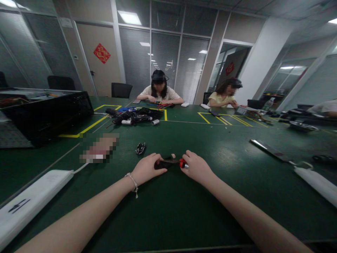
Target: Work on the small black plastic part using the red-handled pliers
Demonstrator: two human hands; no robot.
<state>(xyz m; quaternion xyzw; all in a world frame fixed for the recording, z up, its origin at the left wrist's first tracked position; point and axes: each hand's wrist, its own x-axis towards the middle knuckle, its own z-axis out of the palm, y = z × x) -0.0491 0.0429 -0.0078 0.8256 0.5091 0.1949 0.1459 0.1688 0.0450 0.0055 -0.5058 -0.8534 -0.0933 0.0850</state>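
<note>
My left hand (147, 168) is closed on a small black part (165, 163), with the thumb below it and the fingers above, over the green table (210, 214). To its right, my right hand (197, 166) grips a red-handled tool (182, 162), whose thin grey end reaches left to the black part. A silvery cylindrical piece shows beneath the fingers of that hand. Just beyond the black part lies a small pale piece (173, 155). Another small black and silver part (140, 148) rests farther left.
A white power strip (37, 200) lies at left, another (316, 182) at right. Black cables and parts (139, 116) are heaped beyond my hands. A large black case (50, 116) stands at far left. A dark flat device (270, 150) lies at right. Two people sit across the table.
</note>
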